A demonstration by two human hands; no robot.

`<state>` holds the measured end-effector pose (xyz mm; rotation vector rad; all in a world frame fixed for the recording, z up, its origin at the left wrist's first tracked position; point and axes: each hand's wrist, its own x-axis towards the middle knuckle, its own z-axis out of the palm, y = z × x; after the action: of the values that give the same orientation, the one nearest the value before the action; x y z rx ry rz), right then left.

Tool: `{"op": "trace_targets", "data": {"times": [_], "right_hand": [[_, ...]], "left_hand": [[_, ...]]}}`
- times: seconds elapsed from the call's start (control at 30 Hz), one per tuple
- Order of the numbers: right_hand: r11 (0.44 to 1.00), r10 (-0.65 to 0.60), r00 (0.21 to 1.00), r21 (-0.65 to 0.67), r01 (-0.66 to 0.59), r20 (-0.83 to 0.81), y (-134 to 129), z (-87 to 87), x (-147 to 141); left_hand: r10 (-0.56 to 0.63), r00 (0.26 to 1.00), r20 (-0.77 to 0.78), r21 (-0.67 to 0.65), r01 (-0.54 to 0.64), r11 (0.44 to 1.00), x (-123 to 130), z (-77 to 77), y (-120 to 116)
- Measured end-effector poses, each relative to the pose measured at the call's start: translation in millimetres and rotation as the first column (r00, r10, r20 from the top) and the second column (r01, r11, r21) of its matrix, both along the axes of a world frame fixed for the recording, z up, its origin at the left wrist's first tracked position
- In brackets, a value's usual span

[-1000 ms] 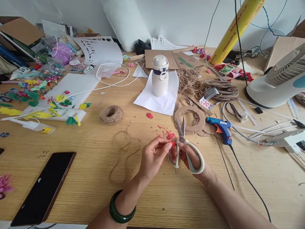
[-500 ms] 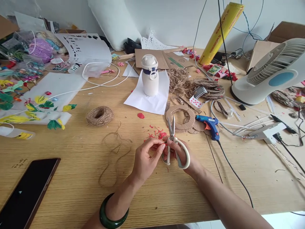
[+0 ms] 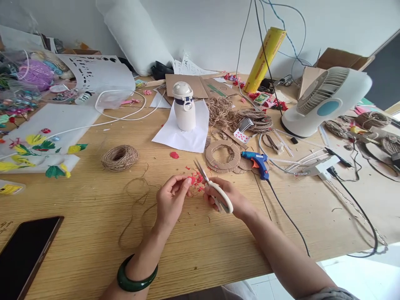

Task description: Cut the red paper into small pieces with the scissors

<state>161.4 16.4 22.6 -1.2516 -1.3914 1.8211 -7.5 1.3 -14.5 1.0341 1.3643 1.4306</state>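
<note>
Between the thumb and fingers of my left hand (image 3: 171,198) is a small red piece (image 3: 192,180). My right hand (image 3: 226,195) is wrapped round the handles of white scissors (image 3: 220,196), whose blades point up and to the left and look nearly closed. The blades are a little apart from the red piece. Red scraps (image 3: 198,181) lie on the table just behind the hands. Farther back lie some red round pieces (image 3: 174,155). A loose strand of twine (image 3: 137,196) lies left of my left hand.
A twine coil (image 3: 120,158) and a phone (image 3: 29,254) lie to the left. Behind are a white bottle (image 3: 185,112) on paper and a cardboard ring (image 3: 218,166). To the right are a blue glue gun (image 3: 261,160), its cord, a white fan (image 3: 328,102) and a power strip (image 3: 321,166).
The view has turned to the right. My right hand has drawn the scissors away from my left hand, and their blades have come together. The red piece now shows more clearly.
</note>
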Motion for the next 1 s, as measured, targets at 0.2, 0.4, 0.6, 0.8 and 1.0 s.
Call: {"op": "trace_targets", "data": {"times": [0.2, 0.4, 0.6, 0.8, 1.0], "right_hand": [[0.971, -0.042, 0.944, 0.236, -0.039, 0.326, 6, -1.8, 3], [0.867, -0.197, 0.689, 0.452, -0.21, 0.697, -4, 0.1, -1], [0.779, -0.228, 0.454, 0.441, -0.446, 0.861, -11, 1.2, -8], [0.734, -0.272, 0.262, 0.376, -0.566, 0.926, -14, -1.3, -10], [0.721, -0.276, 0.178, 0.326, -0.612, 0.944, -14, 0.4, -15]], "left_hand": [[0.207, 0.968, 0.14, 0.033, -0.214, 0.976, -6, -0.6, 7], [0.293, 0.935, 0.197, 0.07, -0.312, 0.947, -11, 1.0, 12], [0.222, 0.951, 0.213, 0.034, -0.235, 0.971, -8, 0.7, 10], [0.179, 0.962, 0.204, 0.037, -0.191, 0.981, -7, -2.1, 9], [0.09, 0.976, 0.199, 0.046, -0.101, 0.994, -5, -7.3, 8]]}}
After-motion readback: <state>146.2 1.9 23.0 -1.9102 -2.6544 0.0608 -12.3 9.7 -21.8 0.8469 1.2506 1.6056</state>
